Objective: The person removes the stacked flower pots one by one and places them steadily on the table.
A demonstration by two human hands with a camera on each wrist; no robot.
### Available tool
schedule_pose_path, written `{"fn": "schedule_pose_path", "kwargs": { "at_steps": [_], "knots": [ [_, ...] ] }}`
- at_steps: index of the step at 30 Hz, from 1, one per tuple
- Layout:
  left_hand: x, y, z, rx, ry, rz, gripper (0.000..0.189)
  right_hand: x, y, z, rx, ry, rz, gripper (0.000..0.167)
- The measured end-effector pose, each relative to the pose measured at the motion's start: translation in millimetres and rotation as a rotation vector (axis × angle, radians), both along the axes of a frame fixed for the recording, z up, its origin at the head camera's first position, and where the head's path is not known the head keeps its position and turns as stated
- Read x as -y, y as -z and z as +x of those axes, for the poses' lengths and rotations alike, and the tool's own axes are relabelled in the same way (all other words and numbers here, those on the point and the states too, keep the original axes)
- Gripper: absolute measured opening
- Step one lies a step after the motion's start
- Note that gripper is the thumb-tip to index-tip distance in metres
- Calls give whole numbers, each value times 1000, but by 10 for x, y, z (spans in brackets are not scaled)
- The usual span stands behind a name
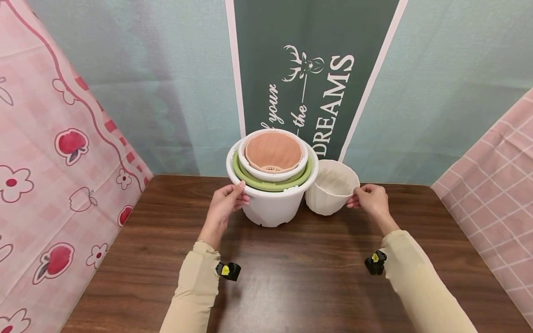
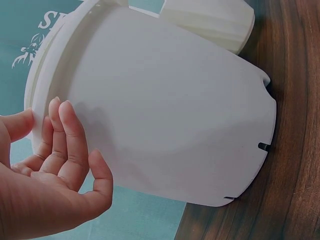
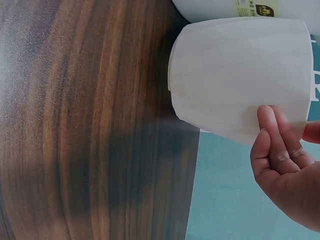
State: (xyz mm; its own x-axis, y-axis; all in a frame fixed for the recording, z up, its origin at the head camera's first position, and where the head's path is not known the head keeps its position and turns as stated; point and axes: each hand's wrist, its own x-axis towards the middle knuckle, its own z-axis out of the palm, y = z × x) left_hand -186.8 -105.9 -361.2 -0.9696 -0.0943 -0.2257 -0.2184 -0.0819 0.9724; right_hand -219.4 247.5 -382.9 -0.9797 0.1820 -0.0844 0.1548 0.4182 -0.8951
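A large white flowerpot (image 1: pixel 272 208) stands on the table with smaller pots nested inside it. Within its rim show a green pot (image 1: pixel 272 186), a smaller white pot (image 1: pixel 306 162) and, innermost, an orange pot (image 1: pixel 275 150) with a perforated bottom. My left hand (image 1: pixel 226 202) pinches the large pot's rim at its left side, thumb on top and fingers underneath. Close to the right of the stack is a cream ribbed pot (image 1: pixel 325 201). My right hand (image 1: pixel 372 200) pinches that pot's right rim, its fingers against the outer wall in the right wrist view.
The dark wooden table (image 1: pixel 300 277) ends at a teal and green cloth backdrop (image 1: pixel 187 92) just behind the pots. Pink patterned cloths hang on the left (image 1: pixel 54 185) and right (image 1: pixel 491 203). A label (image 3: pixel 252 7) shows on the large pot's side.
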Motion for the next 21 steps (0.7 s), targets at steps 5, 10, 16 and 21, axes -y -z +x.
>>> {"fn": "schedule_pose_path", "kwargs": {
  "at_steps": [5, 10, 16, 21],
  "knots": [
    [1, -3, 0, 0, -3, -8, 28, 33, 29, 1, 8, 1, -1, 23],
    [-1, -1, -2, -2, -5, -8, 28, 61, 34, 16, 10, 1, 6, 22],
    [-2, -3, 1, -3, -11, -6, 28, 76, 27, 14, 4, 3, 9, 22],
    [-6, -2, 5, -5, -7, -7, 28, 74, 31, 10, 6, 3, 5, 22]
  ]
}}
